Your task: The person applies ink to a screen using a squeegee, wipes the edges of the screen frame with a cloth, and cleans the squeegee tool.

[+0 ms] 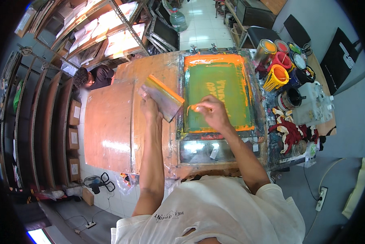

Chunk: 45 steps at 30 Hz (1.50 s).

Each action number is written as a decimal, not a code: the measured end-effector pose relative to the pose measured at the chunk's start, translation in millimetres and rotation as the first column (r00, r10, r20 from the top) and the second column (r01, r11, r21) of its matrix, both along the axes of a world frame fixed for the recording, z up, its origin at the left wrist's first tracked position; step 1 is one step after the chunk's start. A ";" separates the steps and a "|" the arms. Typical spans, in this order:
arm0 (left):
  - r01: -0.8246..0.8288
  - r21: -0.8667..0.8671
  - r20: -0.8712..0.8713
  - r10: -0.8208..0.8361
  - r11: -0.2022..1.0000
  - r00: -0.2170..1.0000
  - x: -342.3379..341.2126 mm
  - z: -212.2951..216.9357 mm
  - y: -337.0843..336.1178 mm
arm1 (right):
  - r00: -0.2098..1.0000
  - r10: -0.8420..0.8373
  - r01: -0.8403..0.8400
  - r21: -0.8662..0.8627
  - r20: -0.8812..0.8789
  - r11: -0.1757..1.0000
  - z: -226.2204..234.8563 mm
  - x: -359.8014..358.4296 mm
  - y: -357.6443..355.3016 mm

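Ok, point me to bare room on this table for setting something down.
The wooden table has a wide bare patch between its left edge and the left hand; a smaller one lies beyond the squeegee, left of the printing screen. The right end is crowded with paint containers and rags.

Small dark lettering (169,216) marks the chest of my white shirt (239,211), near; yellowish letters (211,90) show, partly covered, on the green screen (196,81) ahead; a white emblem (348,57) stands on a black panel (338,63), far right; labels (74,138) on cardboard boxes (72,145), left, are illegible.
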<state>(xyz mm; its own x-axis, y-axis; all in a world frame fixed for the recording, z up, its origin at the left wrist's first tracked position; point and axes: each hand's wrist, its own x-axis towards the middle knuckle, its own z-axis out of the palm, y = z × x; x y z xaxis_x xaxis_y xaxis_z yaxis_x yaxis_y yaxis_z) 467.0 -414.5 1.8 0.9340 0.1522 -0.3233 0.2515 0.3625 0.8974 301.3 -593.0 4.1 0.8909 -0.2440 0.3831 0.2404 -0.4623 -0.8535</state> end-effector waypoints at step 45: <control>0.181 0.742 0.207 -0.478 0.646 0.854 -84.1 10.0 -28.8 | 0.960 -0.279 0.271 -0.306 0.021 0.913 28.1 75.8 1.2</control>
